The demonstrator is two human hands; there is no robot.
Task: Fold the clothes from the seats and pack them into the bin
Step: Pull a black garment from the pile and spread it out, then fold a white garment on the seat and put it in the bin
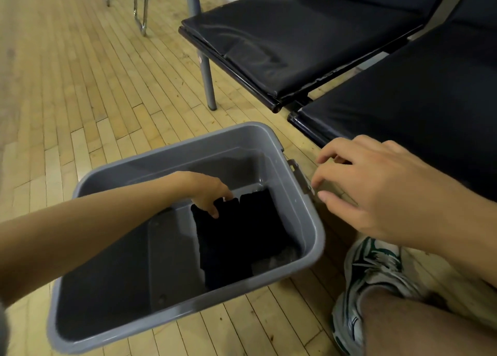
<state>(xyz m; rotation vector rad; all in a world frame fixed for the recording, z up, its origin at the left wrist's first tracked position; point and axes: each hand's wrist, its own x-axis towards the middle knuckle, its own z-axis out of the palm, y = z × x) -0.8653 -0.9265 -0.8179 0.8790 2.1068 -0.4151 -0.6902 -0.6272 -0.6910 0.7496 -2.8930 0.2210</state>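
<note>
Left hand: my left hand (pixel 208 194) reaches down inside the bin, fingers curled over the far edge of the folded black clothes, gripping that edge, I judge to seat the stack flat against the bin's right side.
Right hand: my right hand (pixel 376 183) hovers outside the bin, just beside its right rim, fingers loosely spread and holding nothing; kept free, probably for the next garment.
Folded black clothes (pixel 239 234): lying on the bin floor against the right wall, leaving the left half of the floor for more pieces.
Bin (pixel 172 145): grey, on the wooden floor (pixel 80 86) just in front of the seats, near enough to load without standing.
Seats (pixel 309 38): two black cushions, no clothes visible on the parts in view.
Stage: judged late in packing; the item is in but not yet released.
</note>
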